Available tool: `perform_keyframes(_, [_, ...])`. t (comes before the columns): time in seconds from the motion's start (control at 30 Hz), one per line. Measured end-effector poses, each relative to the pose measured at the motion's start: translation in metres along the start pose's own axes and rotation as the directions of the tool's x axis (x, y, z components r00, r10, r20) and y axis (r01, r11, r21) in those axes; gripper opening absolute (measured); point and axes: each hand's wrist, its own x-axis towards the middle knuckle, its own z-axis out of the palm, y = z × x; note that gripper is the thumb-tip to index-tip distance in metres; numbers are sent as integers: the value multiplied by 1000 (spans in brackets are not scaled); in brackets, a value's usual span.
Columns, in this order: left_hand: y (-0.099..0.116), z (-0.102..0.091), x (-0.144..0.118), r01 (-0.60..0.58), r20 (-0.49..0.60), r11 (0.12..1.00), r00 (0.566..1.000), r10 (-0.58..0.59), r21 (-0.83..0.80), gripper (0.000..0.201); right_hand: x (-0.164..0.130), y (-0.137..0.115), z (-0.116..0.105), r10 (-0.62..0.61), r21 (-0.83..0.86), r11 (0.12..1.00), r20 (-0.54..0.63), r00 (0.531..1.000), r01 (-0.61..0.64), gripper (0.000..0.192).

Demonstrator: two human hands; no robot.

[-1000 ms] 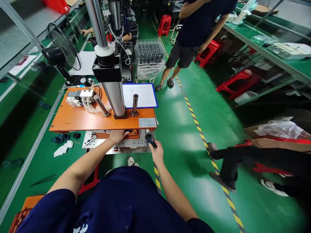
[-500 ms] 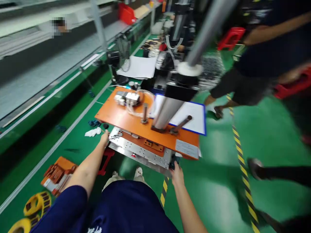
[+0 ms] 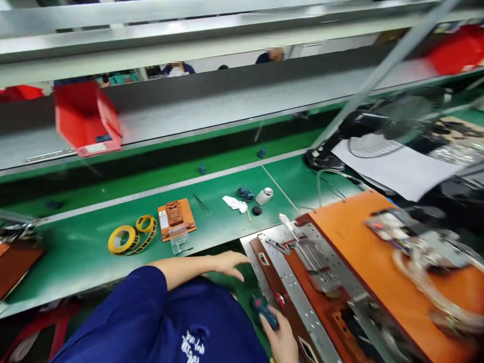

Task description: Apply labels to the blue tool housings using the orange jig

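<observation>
My left hand (image 3: pixel 231 263) is open, thumb apart from the fingers, beside the front left corner of the machine base (image 3: pixel 249 247). Nothing is in it. At the front of the machine my right hand (image 3: pixel 282 338) is closed around a small dark blue tool with a red part (image 3: pixel 264 312), which looks like a cordless screwdriver. A metal plate with rows of holes (image 3: pixel 298 287) runs along the machine, below an orange top plate (image 3: pixel 351 237). Between them sits a metal fixture (image 3: pixel 312 257). A red button (image 3: pixel 280 299) shows on the front.
On the green bench lie an orange fixture block (image 3: pixel 176 217), yellow tape reels (image 3: pixel 123 239), tweezers (image 3: pixel 202 204), a white cloth (image 3: pixel 235 203) and a small white bottle (image 3: pixel 264 195). A black fan (image 3: pixel 325 159) stands behind the machine. A red bin (image 3: pixel 88 118) sits on the shelf.
My view has swung left toward the bench. My left hand has come off the machine's left edge. My right hand, earlier at the machine's right corner, now shows the tool in front of it.
</observation>
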Motion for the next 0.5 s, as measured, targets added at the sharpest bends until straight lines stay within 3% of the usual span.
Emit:
perform_keyframes(0.07, [-2,-13,-20,-125,116,991,986,118,57,61,42,-50,37,-152,-23,987,134,979,156,36])
perform_keyframes(0.13, [-6,-39,-35,-206,122,967,974,189,150,59,78,-99,71,-289,-32,952,246,925,305,33])
perform_keyframes(0.23, [-20,-102,-55,-148,-117,967,978,174,205,56,116,-160,112,-406,9,905,318,857,425,37])
perform_keyframes(0.3, [-34,-162,-71,-48,-365,980,924,116,192,52,131,-187,135,-426,36,899,307,851,436,47])
perform_keyframes(0.33, [-43,-197,-80,19,-505,985,860,73,173,47,136,-196,146,-423,38,901,309,852,433,50])
perform_keyframes(0.37, [-53,-234,-91,89,-638,986,770,23,142,41,140,-202,156,-412,31,904,329,850,426,50])
perform_keyframes(0.43, [-73,-311,-112,214,-834,976,545,-81,45,36,143,-207,173,-369,14,916,418,830,400,42])
perform_keyframes(0.5, [-95,-382,-131,300,-933,951,319,-168,-69,38,141,-202,189,-304,3,936,518,800,353,36])
